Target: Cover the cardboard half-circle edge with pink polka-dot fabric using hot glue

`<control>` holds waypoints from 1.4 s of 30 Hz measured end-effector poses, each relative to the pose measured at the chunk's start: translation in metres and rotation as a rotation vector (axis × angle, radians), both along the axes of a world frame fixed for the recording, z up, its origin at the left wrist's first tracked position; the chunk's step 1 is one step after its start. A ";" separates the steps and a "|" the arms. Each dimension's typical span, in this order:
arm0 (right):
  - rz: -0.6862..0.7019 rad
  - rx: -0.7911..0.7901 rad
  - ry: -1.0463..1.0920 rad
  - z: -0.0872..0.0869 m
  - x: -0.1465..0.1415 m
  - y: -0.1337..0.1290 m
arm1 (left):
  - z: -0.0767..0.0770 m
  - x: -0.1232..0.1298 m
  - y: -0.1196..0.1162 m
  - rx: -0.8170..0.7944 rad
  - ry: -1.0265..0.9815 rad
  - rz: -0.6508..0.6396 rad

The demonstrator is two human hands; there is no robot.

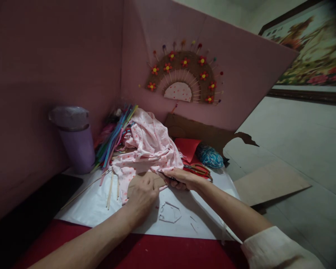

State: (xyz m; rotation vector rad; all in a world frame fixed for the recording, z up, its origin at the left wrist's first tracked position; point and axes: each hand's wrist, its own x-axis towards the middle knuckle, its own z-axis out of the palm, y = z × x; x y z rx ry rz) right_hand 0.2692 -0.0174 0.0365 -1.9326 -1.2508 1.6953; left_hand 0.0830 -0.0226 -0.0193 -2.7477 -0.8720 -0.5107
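Head view showed the right hand [180,180] pinching one slim dark tool [168,176] at one cardboard piece [134,182]. The left hand [144,193] pressed that piece onto one pink cloth [152,144] mid-desk, apparently against slipping; whether it also gripped could not be told. Toward the far right corner lay one pair of scissors [198,170] and one yarn ball [210,156].

Dim light; left panel [56,56] murky; soft shadows on white sheet [84,211]; edges stretched.
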 end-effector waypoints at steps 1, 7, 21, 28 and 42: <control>0.005 -0.008 -0.008 0.001 0.000 0.000 | -0.001 0.000 0.000 -0.003 0.003 0.001; 0.036 -0.033 0.009 0.001 0.007 -0.003 | 0.001 -0.002 -0.002 -0.012 0.016 -0.003; 0.059 0.093 0.020 -0.008 0.002 0.008 | 0.003 -0.001 -0.001 -0.040 0.035 -0.008; 0.054 0.152 -0.019 -0.010 0.001 0.005 | 0.002 -0.001 -0.001 -0.052 0.013 -0.010; 0.071 0.170 -0.059 -0.013 0.002 0.010 | 0.002 0.000 -0.001 -0.019 0.032 0.003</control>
